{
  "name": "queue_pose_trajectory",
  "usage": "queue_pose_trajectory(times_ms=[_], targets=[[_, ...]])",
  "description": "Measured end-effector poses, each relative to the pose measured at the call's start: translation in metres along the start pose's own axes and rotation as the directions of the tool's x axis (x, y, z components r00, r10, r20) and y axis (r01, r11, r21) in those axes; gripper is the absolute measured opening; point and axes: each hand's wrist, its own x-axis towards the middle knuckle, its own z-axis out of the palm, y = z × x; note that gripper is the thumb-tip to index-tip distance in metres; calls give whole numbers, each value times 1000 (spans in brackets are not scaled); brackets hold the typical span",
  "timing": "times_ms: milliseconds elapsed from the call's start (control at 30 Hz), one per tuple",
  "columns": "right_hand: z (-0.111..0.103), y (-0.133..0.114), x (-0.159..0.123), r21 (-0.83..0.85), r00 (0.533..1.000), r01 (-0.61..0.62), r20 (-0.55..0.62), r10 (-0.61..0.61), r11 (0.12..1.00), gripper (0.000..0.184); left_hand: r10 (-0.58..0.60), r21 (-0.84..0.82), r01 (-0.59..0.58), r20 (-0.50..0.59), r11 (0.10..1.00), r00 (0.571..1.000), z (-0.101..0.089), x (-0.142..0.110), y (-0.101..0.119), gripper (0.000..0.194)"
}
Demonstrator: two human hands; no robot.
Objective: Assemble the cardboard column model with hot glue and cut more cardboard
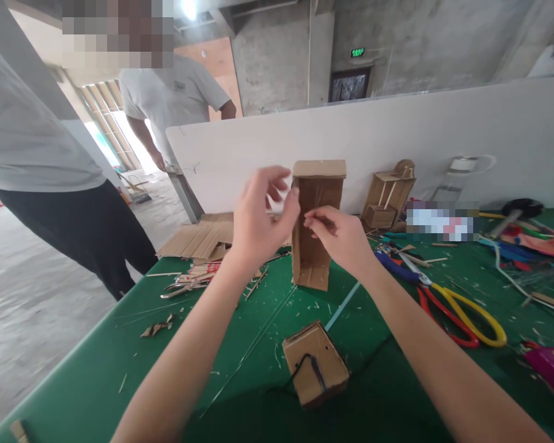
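A tall, open-fronted cardboard box [321, 170] stands upright on the green table. My left hand [266, 212] is raised at its upper left edge, fingers curved and apart from the thumb, with nothing visible in them. In front of the box's opening, my right hand [339, 234] is closed in a pinch; whatever is between the fingertips is too small to make out. Nearer to me lies a small cardboard block [314, 363] with a black cable [317, 371] on top. A pale blue strip [342, 306] runs behind that block.
Red-and-yellow-handled scissors [466, 314] and blue-handled pliers [399, 267] lie at right, near a purple tool [549, 369]. Metal scissors [180, 288], sticks and cardboard sheets [198, 237] are at left. A smaller cardboard model [388, 197] stands by the white partition [258, 147]. Two people stand beyond the table's left side.
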Motion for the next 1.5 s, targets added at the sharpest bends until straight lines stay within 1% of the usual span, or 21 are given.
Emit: queue_pose_trajectory(times_ms=[67, 133, 267, 367, 467, 567, 600, 667, 800, 867, 900, 967, 1033, 1100, 1167, 1233, 1300, 1367, 1400, 1433, 1500], targets=[[-1, -3, -1, -43, 999, 24, 24, -23, 999, 18, -61, 32, 57, 141, 998, 988, 7, -13, 11, 22], [-3, -5, -3, -83, 998, 56, 47, -52, 995, 17, -131, 67, 119, 218, 991, 967, 16, -20, 18, 28], [-3, -9, -4, -180, 993, 108, 69, -97, 978, 20, -246, 7, 251, 231, 968, 941, 30, -22, 16, 31], [-4, -13, -3, -225, 988, 104, 137, -74, 969, 20, -262, -2, 269, 215, 963, 941, 30, -21, 9, 23], [-14, -25, -4, -351, 969, 82, 247, 7, 933, 28, -272, 2, 278, 202, 961, 941, 27, -19, 5, 21], [-35, -47, -12, -640, 920, 48, 328, 215, 767, 37, -286, 16, 289, 207, 957, 936, 25, -18, 5, 22], [-42, -55, -16, -698, 884, 51, 365, 294, 715, 40, -290, 29, 290, 207, 956, 934, 25, -18, 6, 22], [-50, -72, -25, -675, 772, 81, 508, 382, 733, 50, -300, 45, 297, 206, 954, 931, 25, -17, 6, 22], [-34, -85, -49, -422, 424, 144, 844, 330, 895, 73, -318, 24, 320, 208, 947, 925, 23, -17, 5, 21], [-16, -79, -64, -347, 317, 175, 906, 281, 921, 71, -323, 28, 324, 206, 945, 924, 22, -17, 5, 20], [-7, -75, -70, -335, 302, 186, 914, 271, 924, 72, -325, 33, 326, 206, 945, 923, 22, -16, 5, 19], [4, -68, -79, -381, 338, 227, 894, 295, 896, 78, -330, 42, 329, 211, 944, 920, 21, -16, 5, 18], [4, -65, -79, -397, 351, 238, 886, 302, 887, 73, -330, 51, 327, 215, 944, 919, 21, -16, 5, 17], [-7, -69, -71, -349, 346, 197, 899, 268, 916, 68, -328, 62, 322, 214, 945, 920, 22, -17, 5, 17], [-25, -75, -58, -278, 382, 133, 900, 210, 951, 70, -325, 69, 318, 209, 946, 922, 22, -17, 4, 18], [-47, -81, -46, -240, 484, 107, 861, 160, 965, 73, -323, 73, 315, 207, 946, 923, 23, -18, 2, 18], [-66, -83, -36, -254, 636, 137, 764, 111, 958, 73, -324, 81, 314, 203, 946, 924, 23, -17, 1, 17], [-81, -84, -30, -300, 794, 192, 607, 32, 934, 72, -330, 88, 318, 203, 944, 922, 23, -17, 0, 17], [-86, -83, -28, -333, 853, 221, 522, -16, 917, 71, -334, 87, 323, 201, 942, 921, 23, -17, 0, 17], [-89, -83, -27, -367, 894, 247, 444, -65, 897, 69, -338, 86, 328, 197, 941, 920, 23, -17, 0, 17], [-93, -82, -26, -424, 929, 295, 339, -152, 856, 64, -339, 87, 329, 190, 941, 921, 23, -16, 0, 18]])
